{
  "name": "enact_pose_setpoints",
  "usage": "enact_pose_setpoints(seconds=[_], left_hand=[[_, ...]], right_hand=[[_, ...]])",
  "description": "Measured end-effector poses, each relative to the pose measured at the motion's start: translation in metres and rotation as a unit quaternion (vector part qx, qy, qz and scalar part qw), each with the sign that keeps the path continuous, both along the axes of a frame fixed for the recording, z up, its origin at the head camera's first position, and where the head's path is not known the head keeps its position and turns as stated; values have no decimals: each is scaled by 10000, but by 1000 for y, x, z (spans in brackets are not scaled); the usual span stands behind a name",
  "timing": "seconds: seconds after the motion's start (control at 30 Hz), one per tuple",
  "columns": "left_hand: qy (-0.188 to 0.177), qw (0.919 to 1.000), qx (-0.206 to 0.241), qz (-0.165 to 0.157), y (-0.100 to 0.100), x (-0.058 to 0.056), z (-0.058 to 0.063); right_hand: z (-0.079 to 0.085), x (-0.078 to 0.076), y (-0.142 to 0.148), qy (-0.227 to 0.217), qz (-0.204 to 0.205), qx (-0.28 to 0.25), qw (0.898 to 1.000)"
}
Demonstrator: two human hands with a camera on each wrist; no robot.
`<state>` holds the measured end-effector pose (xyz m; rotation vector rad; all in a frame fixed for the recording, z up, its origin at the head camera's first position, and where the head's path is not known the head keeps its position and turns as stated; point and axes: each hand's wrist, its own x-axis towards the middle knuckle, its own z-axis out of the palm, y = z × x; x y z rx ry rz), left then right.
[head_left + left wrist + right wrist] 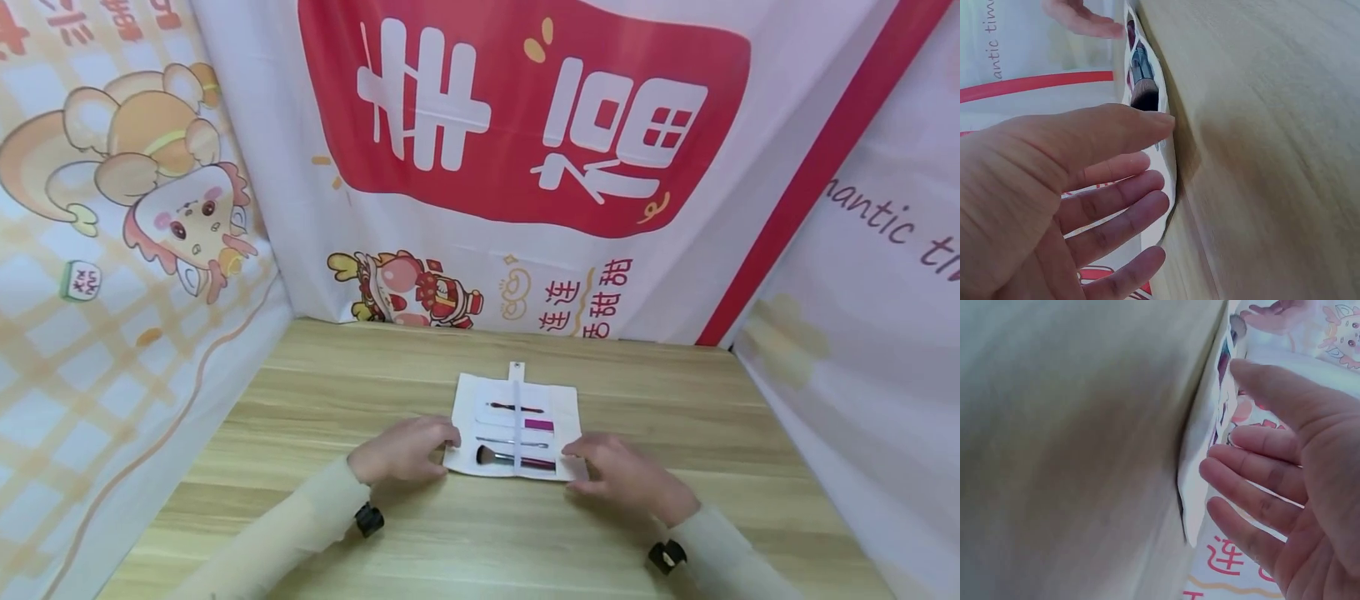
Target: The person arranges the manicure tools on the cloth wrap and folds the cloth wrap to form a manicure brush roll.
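Observation:
A white fabric brush case [566, 408] lies spread out on the table, with a snap tab [517, 372] pointing away from me. Under its pale middle band sit a makeup brush [487, 456] with dark bristles, a thin silvery tool [495, 440], a magenta piece [538, 425] and a slim dark-red stick [528, 408]. My left hand [408, 450] is at the left edge, thumb close to the near corner; the left wrist view shows its fingers spread. At the right edge, my right hand [626, 475] has its fingers extended and loosely apart, holding nothing.
The wood-grain table [480, 542] is walled in by printed cloth on three sides. A red and white curtain [525, 200] hangs at the back, a checked cartoon cloth [120, 350] on the left, a white cloth [862, 375] on the right.

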<state>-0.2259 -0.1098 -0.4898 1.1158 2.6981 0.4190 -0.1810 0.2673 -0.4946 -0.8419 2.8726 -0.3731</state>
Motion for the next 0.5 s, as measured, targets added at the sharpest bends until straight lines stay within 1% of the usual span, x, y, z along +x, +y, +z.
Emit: enact_pose_setpoints(seconds=[0.1, 0.2, 0.23, 0.33, 0.5], left_hand=[[-50, 10000, -19, -58, 1, -3, 0], [-71, 9999, -81, -78, 3, -5, -2], [-76, 9999, -84, -71, 3, -6, -2], [-30, 9999, -65, -89, 3, -6, -5], [56, 9998, 53, -169, 1, -5, -7]], right_hand=[[-5, 1, -3, 5, 71, -2, 10000], [-10, 0, -5, -64, 23, -49, 10000], [-12, 0, -6, -24, 22, -44, 10000], [-13, -1, -7, -108, -105, -97, 9998], [-13, -2, -7, -169, -202, -217, 9994]])
